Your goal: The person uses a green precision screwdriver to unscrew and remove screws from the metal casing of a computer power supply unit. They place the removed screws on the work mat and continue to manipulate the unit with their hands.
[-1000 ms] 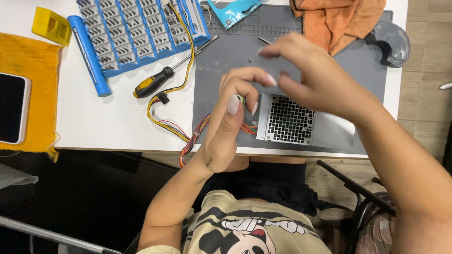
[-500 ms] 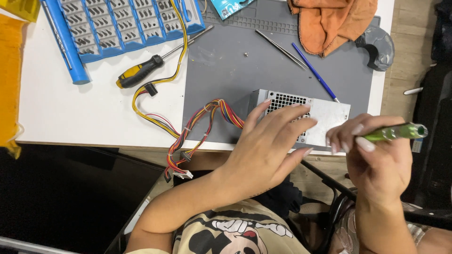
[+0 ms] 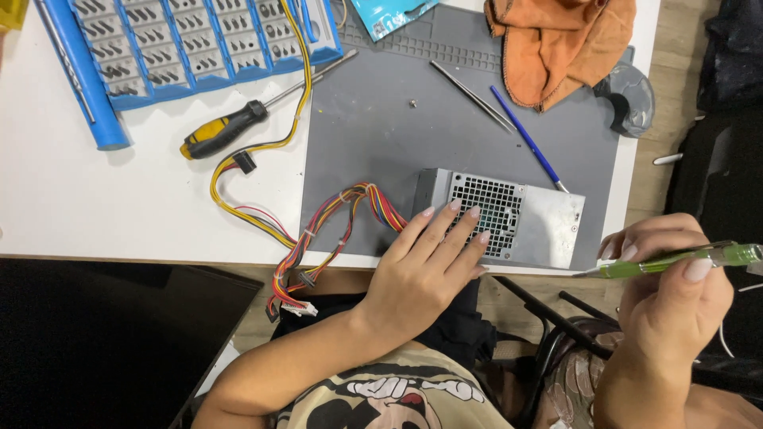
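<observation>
Left hand (image 3: 425, 266) fingers spread flat on the perforated grey metal power supply box (image 3: 509, 216), case closed; right hand (image 3: 671, 290) fingers pinch a slim green-handled screwdriver (image 3: 675, 260) off to the side, not yet applied.

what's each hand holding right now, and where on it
The right hand grips a green-handled screwdriver around its handle, off the table edge. The left hand holds nothing; it rests flat, fingertips on the vented grille of the metal power supply box.

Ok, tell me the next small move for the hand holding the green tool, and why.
Probably bring the right hand with the green screwdriver back over the metal power supply box. It is off the table edge, tip pointing at the box, while the left hand lies flat on the box's grille.
</observation>
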